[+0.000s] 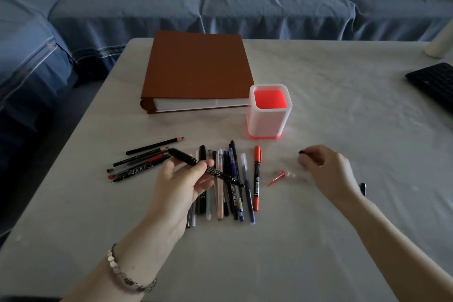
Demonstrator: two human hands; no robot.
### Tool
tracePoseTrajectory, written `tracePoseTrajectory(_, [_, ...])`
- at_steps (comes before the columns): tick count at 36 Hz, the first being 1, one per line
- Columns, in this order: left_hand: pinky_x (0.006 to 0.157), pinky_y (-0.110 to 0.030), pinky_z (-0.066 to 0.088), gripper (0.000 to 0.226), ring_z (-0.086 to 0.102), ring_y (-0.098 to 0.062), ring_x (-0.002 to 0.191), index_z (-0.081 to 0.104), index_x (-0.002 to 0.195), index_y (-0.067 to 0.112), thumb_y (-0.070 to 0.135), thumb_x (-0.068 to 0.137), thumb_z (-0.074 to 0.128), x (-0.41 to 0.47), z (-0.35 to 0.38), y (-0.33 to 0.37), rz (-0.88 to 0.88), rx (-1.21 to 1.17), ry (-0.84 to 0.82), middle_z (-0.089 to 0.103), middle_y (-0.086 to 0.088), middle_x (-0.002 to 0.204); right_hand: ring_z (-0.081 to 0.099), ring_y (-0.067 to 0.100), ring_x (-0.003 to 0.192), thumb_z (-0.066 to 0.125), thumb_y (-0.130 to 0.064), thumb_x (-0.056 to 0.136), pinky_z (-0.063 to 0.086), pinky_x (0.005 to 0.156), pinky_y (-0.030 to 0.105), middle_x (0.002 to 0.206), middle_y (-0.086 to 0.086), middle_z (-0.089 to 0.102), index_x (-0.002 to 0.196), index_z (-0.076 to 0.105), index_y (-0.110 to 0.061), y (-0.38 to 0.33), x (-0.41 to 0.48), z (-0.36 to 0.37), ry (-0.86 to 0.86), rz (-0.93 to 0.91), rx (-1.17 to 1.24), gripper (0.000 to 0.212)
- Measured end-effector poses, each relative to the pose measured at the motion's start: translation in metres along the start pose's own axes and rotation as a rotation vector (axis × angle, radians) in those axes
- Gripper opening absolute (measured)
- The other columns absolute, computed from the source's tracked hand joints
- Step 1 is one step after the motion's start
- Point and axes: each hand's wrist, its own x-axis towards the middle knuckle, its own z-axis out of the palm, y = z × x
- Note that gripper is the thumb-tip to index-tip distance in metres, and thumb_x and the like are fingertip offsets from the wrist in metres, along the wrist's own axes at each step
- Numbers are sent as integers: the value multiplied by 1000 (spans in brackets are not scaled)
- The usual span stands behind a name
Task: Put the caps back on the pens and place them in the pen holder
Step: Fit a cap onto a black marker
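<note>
We see our left grip grasping a black marker between thumb and fingers, lifted above the spread of pens on the counter. The marker lies slanted, its capped thick end up to the left and its thin bare tip down to the right. Our right grip hovers low over the counter to the right of the pens, fingers curled around a small black cap pinched at the fingertips. A metal bracelet sits on the left wrist.

The pen holder, white outside and red within, stands upright beyond the pens, just beside a brown binder; we see no pens in it. An orange marker lies at the right edge of the pen row. Between it and our right grip lie a red cap and a clear cap. A second cluster of pencils and pens fans out to the left. A black keyboard shows at the far right edge, and a blue sofa stands behind the counter.
</note>
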Motion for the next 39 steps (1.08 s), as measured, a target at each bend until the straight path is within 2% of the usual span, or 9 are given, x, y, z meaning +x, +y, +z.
tracePoseTrajectory(3, [53,-21,56,20,67,-16,64,48,80,12,-6,86,53,0,-2,-1,-6,-56,35,70,-9,75,61,-3,65,66,-11,80,40,61,2,69,-15,65,78,64,-25,-27,-30,4,-97,-143,144,15])
tracePoseTrajectory(6, [53,-22,56,18,68,-17,64,50,80,12,-5,85,54,0,-5,-3,-16,-57,35,70,-11,79,62,2,70,66,-11,79,43,63,5,72,-15,69,73,61,-37,-44,-53,8,-165,-217,218,27])
tracePoseTrajectory(10, [54,-22,56,18,69,-15,63,50,78,12,-5,84,55,-3,-8,-5,-22,-100,49,72,-8,72,62,5,71,67,-14,79,47,66,11,85,-26,66,74,62,-42,-53,-66,13,-195,-230,242,29])
tracePoseTrajectory(19, [54,-21,56,19,70,-16,64,50,78,13,-5,83,55,-9,-8,-4,-25,-130,39,73,-7,71,60,4,73,68,-15,79,45,66,10,86,-27,64,72,59,-47,-60,-71,15,-191,-277,226,34])
tracePoseTrajectory(24, [54,-22,56,17,70,-17,65,50,79,10,-6,82,56,-16,-3,-4,-29,-123,5,74,-8,73,62,5,69,67,-13,80,47,66,10,75,-10,70,75,62,-45,-62,-74,17,-211,-272,269,33])
tracePoseTrajectory(28, [58,-31,53,9,71,-19,67,57,76,6,-1,77,62,-21,-5,-5,-45,-1,-57,74,-11,78,65,5,73,66,-13,80,48,69,11,82,-17,69,77,63,-45,-59,-74,18,-217,-266,296,32])
tracePoseTrajectory(33, [46,-22,51,19,70,-18,59,61,65,4,5,49,70,-19,-17,6,-93,175,-187,72,-10,67,64,2,70,67,-13,80,43,68,6,70,-24,67,79,66,-40,-52,-71,8,-253,-343,245,27])
tracePoseTrajectory(36, [48,-24,45,13,63,-24,57,70,63,6,9,50,74,-21,-20,11,-54,379,-259,70,-13,61,64,1,71,62,-25,79,42,68,5,72,-24,66,86,69,-35,-50,-71,5,-274,-423,186,14])
tracePoseTrajectory(39, [44,-26,43,5,54,-23,47,72,68,5,1,66,73,-23,-20,13,86,483,-302,67,-13,54,64,2,70,58,-36,78,43,68,5,72,-23,66,89,69,-32,-46,-72,4,-305,-436,211,16])
